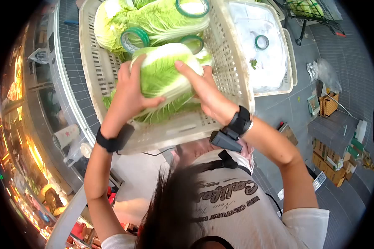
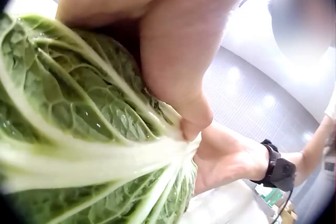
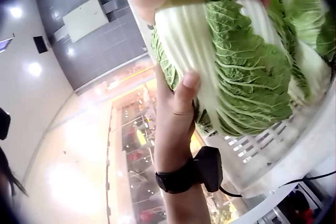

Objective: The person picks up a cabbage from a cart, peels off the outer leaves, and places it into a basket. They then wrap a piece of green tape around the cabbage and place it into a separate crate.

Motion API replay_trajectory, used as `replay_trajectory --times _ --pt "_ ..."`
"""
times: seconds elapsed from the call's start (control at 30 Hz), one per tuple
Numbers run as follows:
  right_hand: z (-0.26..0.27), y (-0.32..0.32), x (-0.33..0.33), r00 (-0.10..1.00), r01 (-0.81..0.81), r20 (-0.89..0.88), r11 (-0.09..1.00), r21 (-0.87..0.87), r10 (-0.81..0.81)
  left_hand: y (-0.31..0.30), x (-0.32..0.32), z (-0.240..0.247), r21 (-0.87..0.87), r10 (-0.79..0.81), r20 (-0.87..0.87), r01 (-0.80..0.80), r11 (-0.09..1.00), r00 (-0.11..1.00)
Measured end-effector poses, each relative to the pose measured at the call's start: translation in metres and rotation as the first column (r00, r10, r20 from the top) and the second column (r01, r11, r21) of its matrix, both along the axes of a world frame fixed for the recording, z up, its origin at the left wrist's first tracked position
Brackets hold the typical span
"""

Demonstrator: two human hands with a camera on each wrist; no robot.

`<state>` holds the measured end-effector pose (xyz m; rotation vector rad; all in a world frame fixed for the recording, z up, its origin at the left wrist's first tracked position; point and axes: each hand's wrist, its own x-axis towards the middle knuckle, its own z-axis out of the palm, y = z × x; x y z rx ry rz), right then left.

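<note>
A napa cabbage [image 1: 160, 76], pale green with a broad white rib, is held between both hands over a white slatted crate [image 1: 232, 62]. My left hand [image 1: 129, 93] grips it from the left, thumb along the near side. On the other side my right hand [image 1: 205, 89] grips its white end, thumb on top. The right wrist view shows the cabbage [image 3: 236, 66] lying across both palms' reach, with the left thumb [image 3: 186, 90] pressed on its ribs. More napa cabbages [image 1: 164, 23] lie in the crate beyond, and a green tape roll [image 1: 135, 38] rests among them.
Two other tape rolls, one at the far side [image 1: 192, 7], sit on the cabbages. To the right stands a second crate [image 1: 274, 89] lined with white plastic, holding another tape roll [image 1: 262, 42]. Cardboard boxes [image 1: 328, 162] lie on the tiled floor. A lit glass display runs along the left.
</note>
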<state>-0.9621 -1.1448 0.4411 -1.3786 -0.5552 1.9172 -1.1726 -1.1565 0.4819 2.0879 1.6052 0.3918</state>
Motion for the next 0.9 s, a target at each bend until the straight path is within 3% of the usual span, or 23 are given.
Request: replay_trajectory --times 0.13,0.2,0.23,0.33,0.4,0.47,0.57,0.6,0.63,0.73,0.83,0.9 --pt "0.043 0.002 0.006 0.991 -0.011 0.131 0.978 0.208 -0.017 -0.014 0.016 0.042 0.143 0.067 -0.02 -0.064 0.988 0.998" --pt "0.079 0.004 0.012 0.998 0.003 0.061 0.925 0.379 -0.029 -0.016 0.023 0.07 0.324 0.071 -0.037 -0.055 0.944 0.997" --pt "0.099 0.007 0.019 1.0 0.012 0.014 0.886 0.463 -0.021 -0.014 0.028 0.082 0.424 0.075 -0.041 -0.05 0.904 0.996" --pt "0.138 0.01 0.037 0.977 -0.026 0.175 0.748 0.664 -0.122 -0.016 0.046 0.115 0.671 0.137 -0.113 -0.026 0.741 0.984" --pt "0.165 0.011 0.059 0.958 -0.084 0.235 0.627 0.774 -0.161 -0.015 0.065 0.127 0.764 0.151 -0.072 -0.043 0.643 0.986" --pt "0.176 0.009 0.086 0.954 -0.09 0.218 0.496 0.864 -0.206 -0.017 0.088 0.14 0.834 0.178 -0.077 -0.035 0.55 0.981" --pt "0.182 0.012 0.14 0.97 -0.028 0.105 0.328 0.944 -0.22 -0.006 0.14 0.139 0.897 0.183 0.142 -0.204 0.391 0.973" --pt "0.183 0.014 0.164 0.983 0.028 0.03 0.305 0.952 -0.181 -0.007 0.157 0.149 0.913 0.106 0.093 -0.127 0.388 0.99" --pt "0.183 0.017 0.188 0.989 0.083 -0.044 0.285 0.955 -0.139 -0.009 0.185 0.166 0.893 0.153 -0.046 -0.028 0.449 0.987" --pt "0.167 0.031 0.284 0.995 0.085 -0.104 0.539 0.838 0.005 -0.006 0.291 0.194 0.753 0.213 -0.309 0.101 0.65 0.927" --pt "0.107 0.058 0.375 0.959 0.146 -0.279 0.775 0.615 0.041 0.036 0.393 0.161 0.672 0.051 -0.2 0.099 0.734 0.978" --pt "0.065 0.07 0.425 0.959 0.129 -0.285 0.883 0.451 0.006 0.071 0.434 0.119 0.564 0.009 -0.221 0.121 0.817 0.975"
